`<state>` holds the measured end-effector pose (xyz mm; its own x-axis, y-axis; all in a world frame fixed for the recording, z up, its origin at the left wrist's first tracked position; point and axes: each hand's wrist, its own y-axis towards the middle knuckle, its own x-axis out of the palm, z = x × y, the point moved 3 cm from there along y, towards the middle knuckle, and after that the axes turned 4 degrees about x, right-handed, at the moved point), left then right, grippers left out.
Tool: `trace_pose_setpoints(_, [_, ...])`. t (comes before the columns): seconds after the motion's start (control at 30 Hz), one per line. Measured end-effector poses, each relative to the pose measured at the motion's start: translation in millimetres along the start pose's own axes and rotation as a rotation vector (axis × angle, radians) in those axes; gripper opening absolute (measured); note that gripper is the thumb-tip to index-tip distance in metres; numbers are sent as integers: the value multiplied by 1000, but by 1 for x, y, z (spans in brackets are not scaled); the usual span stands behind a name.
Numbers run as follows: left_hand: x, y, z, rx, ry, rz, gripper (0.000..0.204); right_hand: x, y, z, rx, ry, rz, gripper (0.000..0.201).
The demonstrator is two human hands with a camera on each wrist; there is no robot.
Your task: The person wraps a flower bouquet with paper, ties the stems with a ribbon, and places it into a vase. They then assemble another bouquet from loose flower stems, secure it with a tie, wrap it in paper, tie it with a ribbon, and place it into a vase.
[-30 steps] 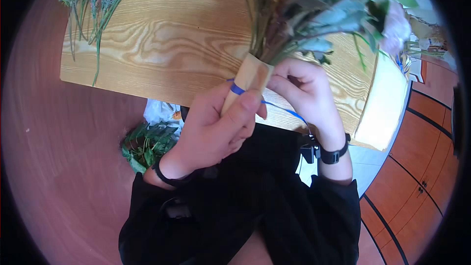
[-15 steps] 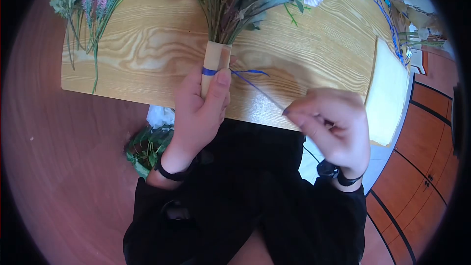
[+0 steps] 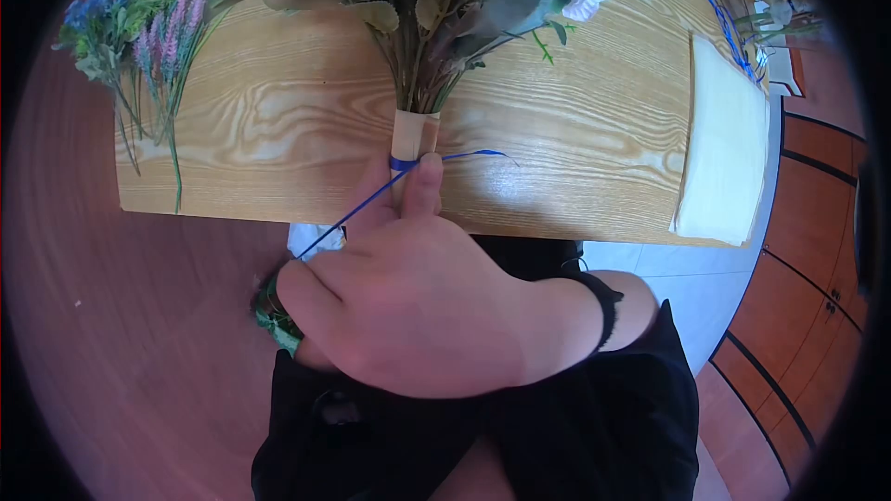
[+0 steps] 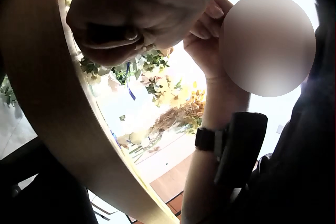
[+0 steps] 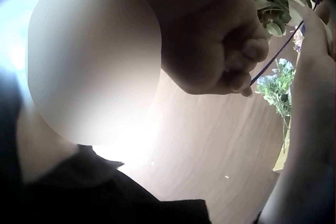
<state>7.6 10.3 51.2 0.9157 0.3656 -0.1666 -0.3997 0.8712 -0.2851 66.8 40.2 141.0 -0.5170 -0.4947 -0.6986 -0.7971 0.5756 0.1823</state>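
Head view: ribbon (image 3: 401,165) around bouquet wrapper (image 3: 407,136)

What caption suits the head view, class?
Right hand holds a blue ribbon taut while left hand grips a bouquet by its wrapped stems.

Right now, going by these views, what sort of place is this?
Probably an indoor flower-arranging workspace; shop or home, I can't tell. Signs: a bouquet with blue ribbon around its wrapped base, loose flowers on the table, and pale sheets at its edge.
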Motion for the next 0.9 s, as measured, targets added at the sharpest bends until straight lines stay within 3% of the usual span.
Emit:
trace_pose_setpoints(0.07, [-3, 0, 5, 49, 82, -32, 25, 11, 8, 5, 23, -7, -47, 27])
trace_pose_setpoints(0.17, [-2, 2, 0, 19, -53, -115, 25, 21, 10, 10, -39, -184, -38, 32])
trace_pose_setpoints(0.37, [0, 10, -10, -38, -346, -238, 26, 0, 2, 9, -66, -8, -39, 28])
trace_pose_setpoints(0.43, [-3, 16, -11, -47, -448, -270, 26, -11, -14, 15, -73, 235, -18, 21])
trace_pose_setpoints(0.47, [-7, 22, -12, -45, -457, -253, 26, -20, -25, 24, -16, 284, 3, 16])
trace_pose_setpoints(0.5, [-10, 27, -10, -56, -471, -383, 29, -31, -37, 33, 43, 336, 20, 12])
trace_pose_setpoints(0.53, [-13, 29, -8, -63, -484, -511, 31, -44, -48, 46, 273, 336, 93, 10])
trace_pose_setpoints(0.57, [-20, 29, -2, -58, -492, -492, 31, -55, -56, 58, 502, 329, 169, 12])
trace_pose_setpoints(0.63, [-22, 19, 10, -229, -623, -679, 34, -48, -61, 86, 696, 241, 258, 8])
trace_pose_setpoints(0.67, [-22, 15, 12, -273, -623, -734, 34, -40, -60, 96, 697, 236, 260, 8])
trace_pose_setpoints(0.73, [-15, 6, 17, -300, -698, -835, 35, -22, -56, 106, 518, 310, 217, 8])
trace_pose_setpoints(0.77, [-12, 0, 19, -326, -773, -921, 35, -8, -62, 117, 687, 567, -98, 9])
trace_pose_setpoints(0.8, [-9, -4, 17, -330, -783, -997, 37, -8, -61, 120, 691, 566, -96, 9])
trace_pose_setpoints(0.9, [2, -16, 27, -352, -858, -1136, 44, -3, -41, 120, 430, 681, -119, 13])
